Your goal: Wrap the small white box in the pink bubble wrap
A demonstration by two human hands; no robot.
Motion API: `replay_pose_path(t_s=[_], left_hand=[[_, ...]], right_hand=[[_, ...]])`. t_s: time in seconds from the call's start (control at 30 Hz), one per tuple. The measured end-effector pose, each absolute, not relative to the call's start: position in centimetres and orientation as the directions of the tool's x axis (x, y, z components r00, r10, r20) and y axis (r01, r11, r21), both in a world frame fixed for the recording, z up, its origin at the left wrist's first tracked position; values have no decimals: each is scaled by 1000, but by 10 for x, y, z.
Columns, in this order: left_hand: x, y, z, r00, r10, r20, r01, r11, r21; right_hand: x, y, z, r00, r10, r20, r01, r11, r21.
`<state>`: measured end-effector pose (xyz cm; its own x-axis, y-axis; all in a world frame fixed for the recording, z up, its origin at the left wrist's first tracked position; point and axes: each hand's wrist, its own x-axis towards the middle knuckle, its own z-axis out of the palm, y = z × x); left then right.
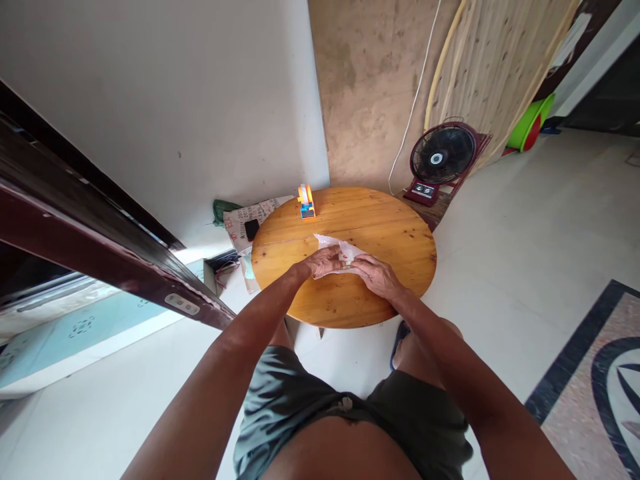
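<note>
A sheet of pinkish, see-through bubble wrap (pixel 326 241) lies on the round wooden table (pixel 280 247), folded about a small pale item (pixel 345 255) with a red mark. What that item is I cannot make out. My left hand (pixel 325 261) grips the left side of the wrap, its fingers bent over the middle. From the right, my right hand (pixel 376 273) has its fingers closed on the other end, fingertips close to those of my left hand. Behind them, near the table's far edge, stands an orange and blue tape dispenser (pixel 307 203) with a tape roll in it.
A dark red fan (pixel 443 157) stands beyond the table's right edge, near a white cord (pixel 413 110). Left of the table, a black phone-like object (pixel 251 230) rests on printed cardboard (pixel 235 223). A dark door frame (pixel 125 260) rises at the left.
</note>
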<state>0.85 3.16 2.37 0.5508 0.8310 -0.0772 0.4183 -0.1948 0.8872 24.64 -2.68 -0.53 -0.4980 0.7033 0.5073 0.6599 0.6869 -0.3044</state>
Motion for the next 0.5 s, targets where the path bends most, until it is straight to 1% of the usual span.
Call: replay_pose_path(t_s=[0.1, 0.2, 0.27, 0.33, 0.43, 0.5], left_hand=[[8, 32, 25, 566, 819, -97, 402, -172, 899], [12, 30, 26, 567, 814, -126, 314, -72, 947], [16, 30, 27, 546, 829, -123, 307, -61, 950], [20, 29, 30, 526, 844, -107, 360, -107, 927], [25, 29, 33, 510, 854, -101, 479, -185, 858], [27, 29, 34, 495, 861, -118, 515, -180, 838]], right_hand=[[245, -25, -2, -473, 722, 506, 649, 673, -353], [244, -23, 0, -447, 741, 502, 643, 656, -395], [244, -20, 2, -419, 754, 506, 635, 641, -431], [242, -17, 5, -383, 774, 505, 638, 616, -462], [240, -11, 9, -343, 801, 490, 654, 578, -487], [239, -8, 10, -324, 813, 483, 657, 561, -504]])
